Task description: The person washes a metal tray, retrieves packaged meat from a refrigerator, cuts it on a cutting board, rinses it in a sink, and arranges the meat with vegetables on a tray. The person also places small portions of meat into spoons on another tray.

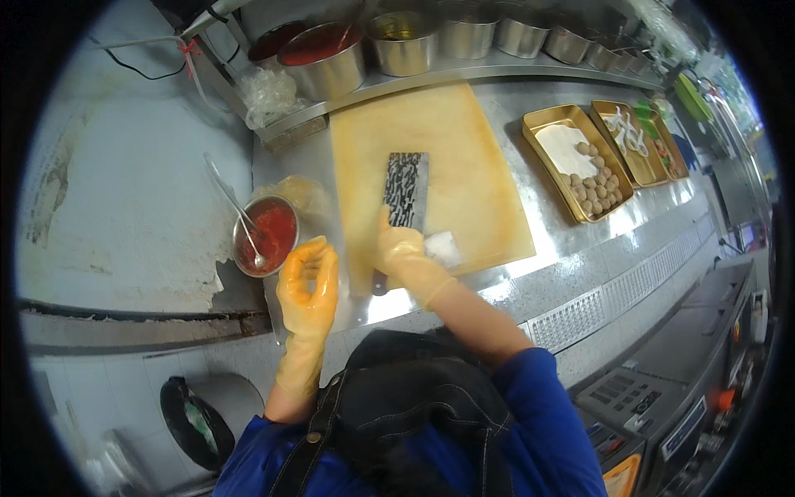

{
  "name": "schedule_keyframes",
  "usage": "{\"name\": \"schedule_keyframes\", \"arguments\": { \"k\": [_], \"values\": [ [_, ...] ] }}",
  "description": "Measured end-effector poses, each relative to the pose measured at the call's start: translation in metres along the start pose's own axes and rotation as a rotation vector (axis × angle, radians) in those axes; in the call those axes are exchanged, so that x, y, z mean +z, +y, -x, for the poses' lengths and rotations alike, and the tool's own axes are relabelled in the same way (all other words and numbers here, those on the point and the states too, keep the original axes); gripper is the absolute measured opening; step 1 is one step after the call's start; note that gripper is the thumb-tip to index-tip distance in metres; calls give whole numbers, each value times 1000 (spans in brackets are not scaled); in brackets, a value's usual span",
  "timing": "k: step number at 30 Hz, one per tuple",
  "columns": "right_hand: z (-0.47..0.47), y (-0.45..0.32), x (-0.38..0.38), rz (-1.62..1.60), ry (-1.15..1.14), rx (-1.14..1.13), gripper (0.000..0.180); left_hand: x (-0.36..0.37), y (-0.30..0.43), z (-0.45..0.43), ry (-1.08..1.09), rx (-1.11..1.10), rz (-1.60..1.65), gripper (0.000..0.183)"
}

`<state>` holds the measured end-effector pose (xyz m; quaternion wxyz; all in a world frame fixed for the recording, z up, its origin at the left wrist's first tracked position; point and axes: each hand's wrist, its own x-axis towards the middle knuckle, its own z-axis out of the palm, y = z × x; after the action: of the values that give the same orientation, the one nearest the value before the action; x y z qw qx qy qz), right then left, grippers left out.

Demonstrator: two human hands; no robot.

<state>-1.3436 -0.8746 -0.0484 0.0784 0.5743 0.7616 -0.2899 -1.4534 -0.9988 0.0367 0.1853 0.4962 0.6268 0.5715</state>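
My right hand (404,251), in a pale yellow rubber glove, rests on a cleaver (407,189) with a dark patterned blade. The cleaver lies over a yellowed cutting board (459,136); its dark handle end shows below my hand. Just right of that hand is a small white piece (443,248) that I cannot identify. My left hand (307,276), gloved and stained orange, is raised left of the board with its fingers curled and a gap between fingers and thumb. Beside it stands a metal bowl (267,233) of red sauce with spoons in it.
A steel shelf (428,74) behind the board bears several metal pots (329,65). On the right of the counter, a gold tray (574,211) holds round brown balls; another gold tray (643,180) holds white pieces. Crumpled clear plastic (270,93) hangs at the shelf's left end. A bin (211,416) stands lower left.
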Motion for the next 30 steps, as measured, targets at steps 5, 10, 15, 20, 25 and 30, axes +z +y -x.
{"name": "schedule_keyframes", "arguments": {
  "k": [5, 10, 15, 20, 25, 30],
  "values": [
    [15, 24, -24, -380, 82, -94, 83, 28, 19, 16, 40, -24, -149, 26],
    [57, 93, -85, -1293, 58, -138, 76, 52, 18, 27, -152, -197, -363, 66],
    [109, 147, -135, -1497, 283, -375, 81, 138, -5, 14, -780, 115, -748, 90],
    [101, 171, -129, -1428, 297, -141, 47, 176, -21, -2, -1036, 127, -837, 91],
    [121, 155, -104, -1282, 228, -5, 37, 161, -47, 5, -604, -39, -223, 91],
    [111, 122, -82, -1124, 36, -44, 41, 149, -88, 22, -374, -37, -46, 89]
  ]
}}
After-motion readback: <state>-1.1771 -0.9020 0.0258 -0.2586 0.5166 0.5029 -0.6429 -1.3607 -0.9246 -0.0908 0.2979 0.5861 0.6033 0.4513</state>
